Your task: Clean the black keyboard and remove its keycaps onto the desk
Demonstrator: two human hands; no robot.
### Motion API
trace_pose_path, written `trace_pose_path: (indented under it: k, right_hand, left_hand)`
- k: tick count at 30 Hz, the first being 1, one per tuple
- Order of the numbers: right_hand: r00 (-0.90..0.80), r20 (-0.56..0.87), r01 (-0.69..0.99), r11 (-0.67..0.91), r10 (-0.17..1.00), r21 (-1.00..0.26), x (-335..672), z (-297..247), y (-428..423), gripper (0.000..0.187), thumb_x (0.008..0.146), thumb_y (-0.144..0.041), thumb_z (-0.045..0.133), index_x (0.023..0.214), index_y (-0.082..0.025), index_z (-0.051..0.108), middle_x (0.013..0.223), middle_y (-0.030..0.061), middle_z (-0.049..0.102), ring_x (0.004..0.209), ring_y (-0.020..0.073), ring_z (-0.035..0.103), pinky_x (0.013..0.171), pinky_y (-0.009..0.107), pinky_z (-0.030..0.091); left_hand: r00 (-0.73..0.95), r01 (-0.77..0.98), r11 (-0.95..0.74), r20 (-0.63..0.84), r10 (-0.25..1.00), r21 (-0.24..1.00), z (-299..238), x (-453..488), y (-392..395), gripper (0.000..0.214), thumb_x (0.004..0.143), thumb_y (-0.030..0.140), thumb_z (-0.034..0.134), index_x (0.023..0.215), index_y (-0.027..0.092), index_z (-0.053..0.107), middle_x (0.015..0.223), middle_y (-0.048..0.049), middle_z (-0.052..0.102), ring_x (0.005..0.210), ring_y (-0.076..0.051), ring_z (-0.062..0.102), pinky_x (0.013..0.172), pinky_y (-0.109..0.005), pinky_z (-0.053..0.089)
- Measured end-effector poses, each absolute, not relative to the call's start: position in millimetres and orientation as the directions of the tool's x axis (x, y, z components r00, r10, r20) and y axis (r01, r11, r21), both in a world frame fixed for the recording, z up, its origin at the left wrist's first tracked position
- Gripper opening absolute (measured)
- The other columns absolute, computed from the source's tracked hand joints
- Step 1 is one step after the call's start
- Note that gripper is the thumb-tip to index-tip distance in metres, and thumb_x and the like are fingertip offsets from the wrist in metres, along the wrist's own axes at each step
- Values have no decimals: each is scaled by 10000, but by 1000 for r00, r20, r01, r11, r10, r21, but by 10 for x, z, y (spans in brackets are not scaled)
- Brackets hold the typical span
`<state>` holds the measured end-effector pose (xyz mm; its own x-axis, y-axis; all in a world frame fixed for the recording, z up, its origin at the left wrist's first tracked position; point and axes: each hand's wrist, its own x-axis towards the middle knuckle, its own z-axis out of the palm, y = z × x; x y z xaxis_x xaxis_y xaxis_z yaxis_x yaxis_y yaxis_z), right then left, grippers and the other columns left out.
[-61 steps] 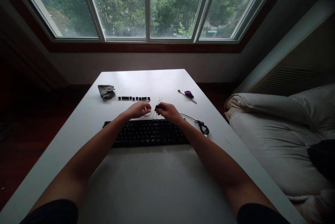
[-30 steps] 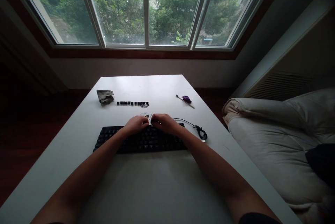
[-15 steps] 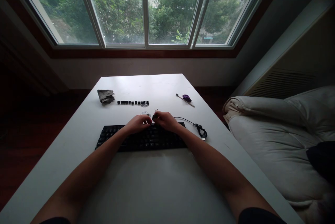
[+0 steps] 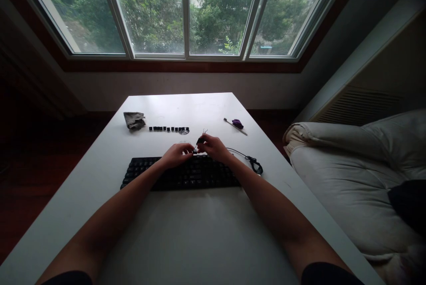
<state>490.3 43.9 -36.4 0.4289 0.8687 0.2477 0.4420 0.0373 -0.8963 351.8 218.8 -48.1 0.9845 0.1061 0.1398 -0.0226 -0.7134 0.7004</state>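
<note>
A black keyboard (image 4: pixel 196 177) lies across the white table under both wrists. My right hand (image 4: pixel 213 146) grips a keycap puller (image 4: pixel 200 140) by its dark body, its thin wire ends sticking up and down. At the puller's lower end, over the keyboard's back edge, is a small dark keycap (image 4: pixel 195 152). My left hand (image 4: pixel 178 155) is closed with thumb and fingertips at that keycap; the exact contact is too small to see clearly. Behind the hands, a row of loose black keycaps (image 4: pixel 163 129) stands on the table.
A grey cloth (image 4: pixel 134 120) sits at the table's back left. Toward the back right lie a thin brush (image 4: pixel 235 126) and a crumpled purple thing (image 4: pixel 237 123). The coiled black cable (image 4: pixel 255 165) rests right of the keyboard. Beyond the table's right edge is a pale sofa (image 4: pixel 333 174).
My right hand has lifted slightly and shifted right with the keycap puller, which now tilts more. A small dark keycap shows between the hands. My left hand has barely moved.
</note>
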Motion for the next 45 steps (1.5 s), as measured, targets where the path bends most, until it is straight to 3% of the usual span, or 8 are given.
trace_pose_path:
  k: [6, 16, 20, 26, 29, 37, 45]
  right_hand:
    - [466, 243, 456, 4, 851, -890, 4864, -372, 463, 115, 861, -307, 621, 906, -206, 590, 723, 0, 705, 691, 171, 718, 672, 271, 547]
    - [560, 207, 393, -38, 802, -919, 4798, -388, 485, 130, 868, -325, 617, 897, -205, 577, 681, -2, 688, 661, 173, 715, 656, 277, 566]
    - [607, 157, 272, -19, 779, -962, 4817, -437, 529, 173, 850, -351, 641, 871, -199, 564, 750, 0, 675, 676, 174, 721, 627, 276, 593]
    - [613, 20, 56, -18, 790, -998, 4891, -513, 555, 209, 836, -335, 674, 918, -188, 551, 734, 8, 675, 659, 176, 716, 630, 311, 622]
    - [600, -26, -22, -16, 800, -1000, 4906, -526, 550, 217, 829, -314, 689, 925, -183, 546, 725, 14, 684, 643, 180, 712, 626, 322, 622]
    - [595, -108, -99, -61, 796, -993, 4953, -521, 543, 199, 839, -291, 696, 920, -171, 559, 710, 36, 698, 632, 187, 711, 588, 307, 608]
    - [591, -113, 14, -150, 799, -989, 5002, -471, 518, 180, 821, -259, 704, 918, -160, 589, 701, 37, 689, 607, 168, 682, 525, 261, 570]
  left_hand:
    - [978, -55, -661, 175, 117, 748, -441, 3523, 2154, 237, 863, 354, 607, 1019, 208, 711, 961, -39, 728, 826, -165, 651, 742, -289, 527]
    - [954, -64, -727, 256, 157, 684, -469, 3523, 2128, 238, 858, 355, 636, 1053, 218, 639, 935, -30, 713, 766, -155, 637, 722, -298, 513]
    - [940, -74, -814, 314, 136, 576, -443, 3498, 2096, 246, 870, 336, 636, 1085, 233, 576, 951, -24, 698, 772, -159, 632, 720, -298, 492]
    - [930, -147, -946, 365, -33, 288, -421, 3495, 2086, 139, 944, 313, 543, 1040, 240, 613, 976, -45, 663, 840, -189, 623, 808, -334, 442]
    - [931, -183, -958, 352, -96, 222, -422, 3502, 2105, 182, 966, 317, 512, 1087, 253, 632, 1034, -60, 657, 876, -199, 619, 833, -339, 429]
    - [939, -219, -949, 312, -142, 225, -379, 3502, 2132, 228, 975, 311, 498, 1153, 275, 635, 1059, -58, 654, 919, -205, 612, 846, -338, 436]
    - [905, -307, -901, 387, -177, 307, -304, 3503, 2048, 147, 938, 281, 574, 1062, 245, 644, 1117, -62, 633, 995, -206, 598, 844, -328, 471]
